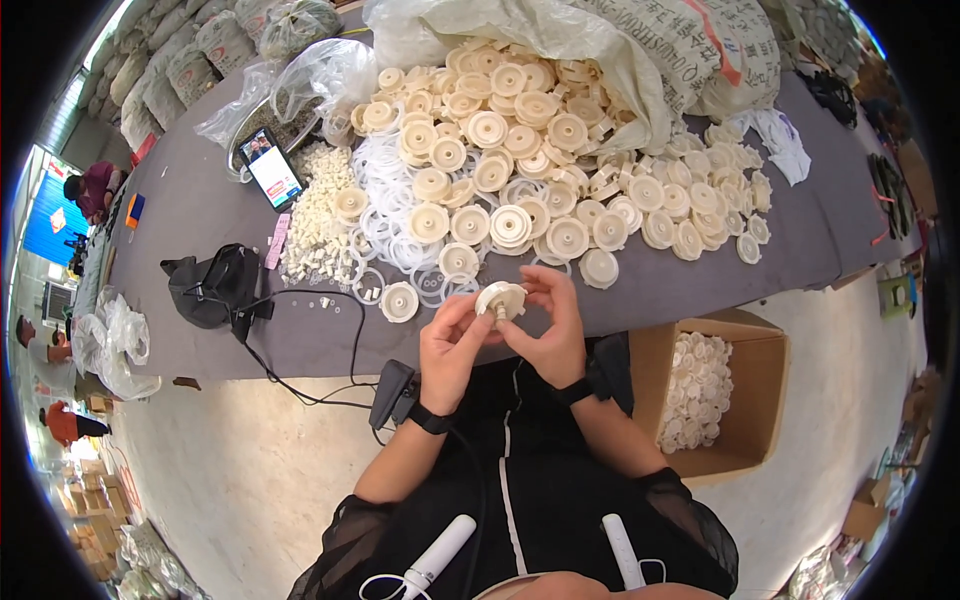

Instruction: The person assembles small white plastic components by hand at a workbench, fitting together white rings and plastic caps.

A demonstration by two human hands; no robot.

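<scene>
Just off the table's front edge, my left hand (pixel 450 345) and my right hand (pixel 553 325) hold a cream round plastic part (pixel 501 297) between them. It is a disc with a short stem at its centre, tilted. My left fingers and thumb pinch its left side. On the stem's right side rests my right thumb, with the right fingers curled around the far rim. Another cream plastic disc (pixel 399 301) lies flat near my left hand. Beyond it are a heap of similar discs (pixel 487 129), translucent white rings (pixel 390 190) and small cream plugs (pixel 318 228).
A phone (pixel 270 168) lies at the left, and a black pouch (pixel 213 287) with cables sits near the table's left front. Behind the heap lies a woven sack (pixel 640 60). A cardboard box (pixel 757 400) of white parts stands on the floor at my right.
</scene>
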